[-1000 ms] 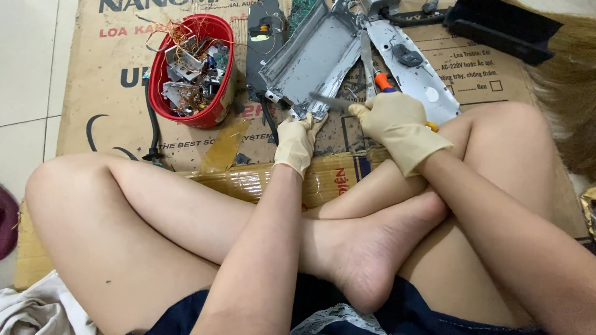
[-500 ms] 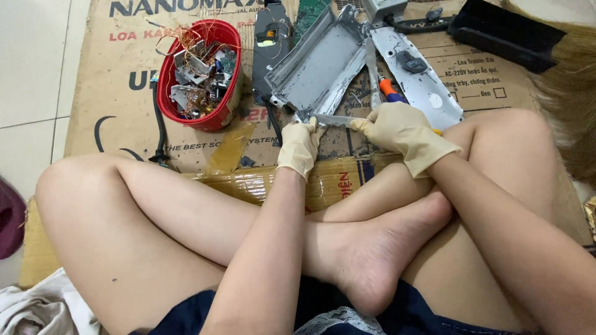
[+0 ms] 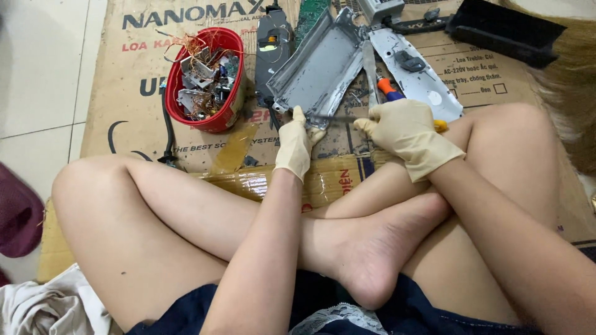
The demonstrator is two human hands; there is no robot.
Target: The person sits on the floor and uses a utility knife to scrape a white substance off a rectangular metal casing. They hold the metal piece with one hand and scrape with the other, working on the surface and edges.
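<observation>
I sit cross-legged on flattened cardboard (image 3: 124,80). My left hand (image 3: 296,144), in a cream rubber glove, grips the near corner of a grey metal casing tray (image 3: 320,68) that lies tilted on the cardboard. My right hand (image 3: 406,133), also gloved, holds a screwdriver (image 3: 338,118) by its handle; the thin shaft runs leftward to the tray's near edge beside my left fingers. A yellow bit of the handle (image 3: 440,126) shows past the glove.
A red bowl (image 3: 214,121) of wires and small parts stands at left. A black part (image 3: 273,46), a grey cover plate (image 3: 422,71), an orange-handled tool (image 3: 390,90), a black box (image 3: 503,31) and a green circuit board (image 3: 310,12) lie beyond. A black cable (image 3: 167,133) trails left.
The view has shifted slightly. Both hands stay at the tray's near corner, the screwdriver shaft still against its edge.
</observation>
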